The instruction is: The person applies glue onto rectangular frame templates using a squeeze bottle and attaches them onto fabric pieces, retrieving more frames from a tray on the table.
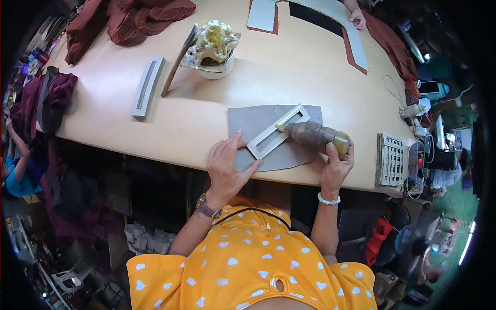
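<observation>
My right hand (338,157) is wrapped around the base of a squeeze bottle (312,135) with a grubby, wrapped body. The bottle lies tilted, its yellowish nozzle over the slot of a pale rectangular frame (266,146). Under the frame is a flat grey piece (299,155) at the table's near edge. My left hand (227,160) rests at the frame's lower left end, thumb and forefinger spread on the grey piece. Whether those fingers touch the frame is hard to tell.
A white tub (217,71) covered in crusted, yellowish material stands farther back, beside a dark flat stick (180,59). Left of it lies a stack of slotted grey strips (148,87). Slotted cards (391,159) sit at right. Another person's hand (357,19) touches pale panels at the far side.
</observation>
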`<state>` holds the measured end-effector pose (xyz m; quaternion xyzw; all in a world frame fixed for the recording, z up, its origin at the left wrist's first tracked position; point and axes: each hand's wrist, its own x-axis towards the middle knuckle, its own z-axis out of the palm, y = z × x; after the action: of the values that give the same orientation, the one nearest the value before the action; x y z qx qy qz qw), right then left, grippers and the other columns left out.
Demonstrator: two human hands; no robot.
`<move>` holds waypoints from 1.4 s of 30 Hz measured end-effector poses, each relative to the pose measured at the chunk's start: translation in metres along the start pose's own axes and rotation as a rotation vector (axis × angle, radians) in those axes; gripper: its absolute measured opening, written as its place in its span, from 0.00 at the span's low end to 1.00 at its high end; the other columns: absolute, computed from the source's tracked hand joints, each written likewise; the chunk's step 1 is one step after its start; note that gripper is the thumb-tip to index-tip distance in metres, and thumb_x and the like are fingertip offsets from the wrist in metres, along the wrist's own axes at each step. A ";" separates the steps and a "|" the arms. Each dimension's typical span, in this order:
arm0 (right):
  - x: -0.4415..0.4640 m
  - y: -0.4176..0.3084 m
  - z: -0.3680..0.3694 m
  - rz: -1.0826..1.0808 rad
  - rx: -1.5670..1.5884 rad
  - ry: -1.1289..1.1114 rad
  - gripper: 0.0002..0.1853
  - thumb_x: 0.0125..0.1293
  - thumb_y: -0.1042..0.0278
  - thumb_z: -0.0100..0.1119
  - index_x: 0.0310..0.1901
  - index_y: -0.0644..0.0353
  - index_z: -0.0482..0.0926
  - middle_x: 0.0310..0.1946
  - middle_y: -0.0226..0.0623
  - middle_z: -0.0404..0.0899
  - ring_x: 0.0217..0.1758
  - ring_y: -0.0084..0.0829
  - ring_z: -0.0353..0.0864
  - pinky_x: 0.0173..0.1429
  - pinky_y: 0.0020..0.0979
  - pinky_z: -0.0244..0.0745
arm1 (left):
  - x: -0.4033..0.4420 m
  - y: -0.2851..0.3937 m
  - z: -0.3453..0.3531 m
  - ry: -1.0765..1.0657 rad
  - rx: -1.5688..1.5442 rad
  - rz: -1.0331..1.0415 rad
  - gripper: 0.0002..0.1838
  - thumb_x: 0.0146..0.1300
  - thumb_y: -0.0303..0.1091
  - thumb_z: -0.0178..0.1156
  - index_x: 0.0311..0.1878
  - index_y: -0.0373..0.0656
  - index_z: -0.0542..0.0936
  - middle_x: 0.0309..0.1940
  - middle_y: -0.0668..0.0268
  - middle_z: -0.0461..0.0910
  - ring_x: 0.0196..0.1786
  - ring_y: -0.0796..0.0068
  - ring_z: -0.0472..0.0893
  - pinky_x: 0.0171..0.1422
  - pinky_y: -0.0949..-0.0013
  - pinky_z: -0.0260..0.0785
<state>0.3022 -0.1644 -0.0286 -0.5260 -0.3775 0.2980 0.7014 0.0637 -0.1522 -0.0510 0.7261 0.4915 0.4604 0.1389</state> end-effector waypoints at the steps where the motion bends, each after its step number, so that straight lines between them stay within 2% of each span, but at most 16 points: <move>1: -0.005 0.001 0.001 -0.017 -0.016 -0.017 0.22 0.54 0.75 0.70 0.50 0.63 0.73 0.42 0.29 0.75 0.45 0.20 0.74 0.51 0.22 0.72 | 0.000 0.000 0.000 0.011 0.004 0.019 0.42 0.41 0.33 0.75 0.62 0.38 0.68 0.37 0.63 0.81 0.41 0.61 0.78 0.52 0.60 0.67; 5: -0.029 -0.004 0.008 0.049 0.005 -0.074 0.25 0.51 0.75 0.73 0.50 0.62 0.73 0.42 0.28 0.75 0.44 0.19 0.73 0.50 0.21 0.71 | -0.001 -0.001 0.001 0.008 -0.002 0.016 0.43 0.40 0.32 0.75 0.63 0.38 0.67 0.37 0.63 0.81 0.42 0.61 0.79 0.53 0.59 0.67; 9: -0.048 -0.005 0.018 0.010 -0.030 -0.107 0.27 0.49 0.73 0.75 0.51 0.62 0.73 0.41 0.27 0.75 0.42 0.18 0.73 0.49 0.20 0.70 | -0.002 -0.003 0.001 -0.002 0.001 0.013 0.46 0.39 0.32 0.75 0.64 0.38 0.65 0.38 0.63 0.81 0.44 0.60 0.79 0.53 0.58 0.67; 10: -0.051 -0.011 0.022 0.063 -0.005 -0.107 0.26 0.49 0.72 0.74 0.50 0.62 0.73 0.40 0.27 0.75 0.41 0.18 0.74 0.48 0.20 0.71 | -0.002 -0.003 0.001 -0.007 0.003 0.014 0.46 0.38 0.31 0.75 0.65 0.38 0.64 0.38 0.63 0.81 0.45 0.60 0.79 0.53 0.58 0.67; 13: -0.049 -0.017 0.020 0.174 0.089 -0.108 0.23 0.53 0.71 0.71 0.50 0.63 0.73 0.39 0.27 0.76 0.40 0.17 0.74 0.46 0.20 0.71 | -0.002 -0.003 0.000 -0.022 0.013 0.011 0.47 0.39 0.32 0.75 0.65 0.38 0.64 0.38 0.63 0.81 0.46 0.59 0.78 0.54 0.58 0.67; 16: -0.037 -0.007 -0.009 0.222 0.187 -0.053 0.21 0.60 0.67 0.65 0.53 0.64 0.73 0.45 0.34 0.78 0.47 0.25 0.78 0.54 0.26 0.73 | -0.002 -0.002 0.002 0.001 -0.001 0.007 0.44 0.41 0.34 0.74 0.64 0.36 0.65 0.38 0.63 0.81 0.43 0.60 0.77 0.56 0.58 0.65; 19: -0.012 -0.010 -0.021 0.130 0.259 0.103 0.16 0.62 0.72 0.62 0.51 0.63 0.74 0.41 0.30 0.78 0.41 0.22 0.79 0.45 0.22 0.75 | -0.002 0.000 0.002 0.000 0.008 -0.005 0.43 0.41 0.34 0.74 0.63 0.36 0.65 0.38 0.64 0.81 0.44 0.61 0.78 0.56 0.58 0.65; 24: 0.019 0.002 -0.047 0.003 0.159 0.158 0.14 0.63 0.75 0.61 0.49 0.62 0.73 0.42 0.33 0.78 0.44 0.24 0.78 0.49 0.26 0.75 | -0.001 0.000 0.002 0.006 0.019 0.011 0.44 0.40 0.33 0.75 0.64 0.38 0.65 0.38 0.63 0.81 0.43 0.60 0.78 0.54 0.59 0.67; 27: 0.027 0.009 -0.050 -0.055 0.096 0.156 0.13 0.63 0.70 0.63 0.48 0.61 0.75 0.42 0.33 0.79 0.44 0.25 0.80 0.48 0.25 0.77 | -0.001 0.000 0.001 0.004 0.021 0.013 0.45 0.40 0.32 0.75 0.64 0.39 0.65 0.38 0.63 0.81 0.43 0.60 0.78 0.53 0.59 0.67; 33: 0.025 0.000 -0.039 0.048 0.059 0.207 0.15 0.60 0.74 0.65 0.47 0.62 0.73 0.40 0.31 0.77 0.42 0.21 0.77 0.46 0.22 0.74 | 0.000 0.002 0.001 -0.003 0.029 0.012 0.45 0.40 0.32 0.75 0.64 0.39 0.65 0.38 0.62 0.81 0.44 0.59 0.78 0.52 0.59 0.67; 36: 0.023 0.008 -0.048 0.052 0.046 0.151 0.16 0.60 0.74 0.65 0.48 0.63 0.73 0.39 0.29 0.76 0.40 0.20 0.76 0.45 0.20 0.73 | -0.001 0.002 0.001 -0.005 0.036 0.006 0.45 0.40 0.32 0.75 0.64 0.39 0.65 0.38 0.62 0.81 0.44 0.59 0.78 0.53 0.59 0.67; 39: 0.013 0.011 -0.046 -0.004 -0.001 0.083 0.14 0.61 0.73 0.65 0.47 0.59 0.74 0.38 0.26 0.78 0.39 0.17 0.78 0.41 0.18 0.74 | -0.001 0.003 0.000 -0.006 0.030 0.004 0.43 0.41 0.32 0.74 0.64 0.38 0.66 0.38 0.62 0.82 0.46 0.59 0.78 0.54 0.59 0.67; 42: -0.003 0.010 -0.041 0.014 -0.012 0.038 0.19 0.58 0.74 0.67 0.50 0.63 0.73 0.41 0.28 0.75 0.43 0.19 0.73 0.50 0.22 0.71 | -0.001 0.003 0.000 -0.008 -0.006 -0.016 0.39 0.46 0.31 0.71 0.63 0.37 0.66 0.39 0.62 0.82 0.48 0.59 0.78 0.56 0.59 0.66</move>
<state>0.3349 -0.1851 -0.0449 -0.5383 -0.3622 0.2904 0.7033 0.0650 -0.1542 -0.0496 0.7237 0.4951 0.4578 0.1467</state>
